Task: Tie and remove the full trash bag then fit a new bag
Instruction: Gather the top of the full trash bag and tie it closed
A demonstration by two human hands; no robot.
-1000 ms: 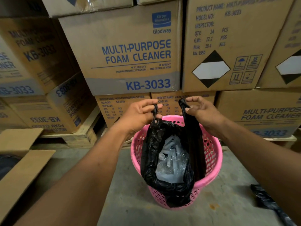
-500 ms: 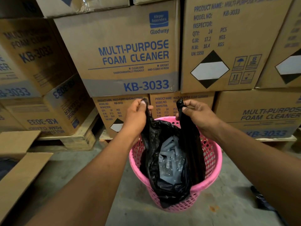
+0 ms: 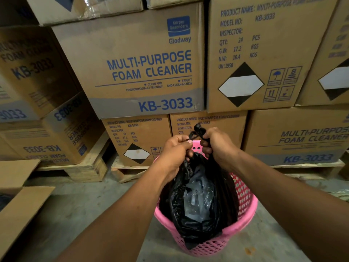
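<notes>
Head view. My left hand point(image 3: 177, 150) and right hand point(image 3: 217, 146) are both closed, each gripping one handle strip of the black trash bag point(image 3: 200, 201); the two fists meet above the far rim of the pink basket point(image 3: 245, 220), and a short black tail of plastic point(image 3: 198, 130) sticks up between them. I hold the strips together and high, I judge, so that they can be crossed into the first turn of a knot while the bag's weight hangs below and keeps its neck taut. The bag sits inside the basket, its mouth not yet drawn shut: clear crumpled plastic waste point(image 3: 198, 197) shows through the opening. The basket stands on the concrete floor point(image 3: 75, 214), just in front of stacked cartons point(image 3: 143, 69) on wooden pallets point(image 3: 88, 167); flattened cardboard point(image 3: 20, 205) lies to my left. Compared with half a second ago, my hands, then apart with one strip raised in each, have closed in until the knuckles nearly touch, and the bag's mouth has narrowed accordingly. The basket has not shifted on the floor. The knot itself is not formed; lifting out and fitting a new bag remain.
</notes>
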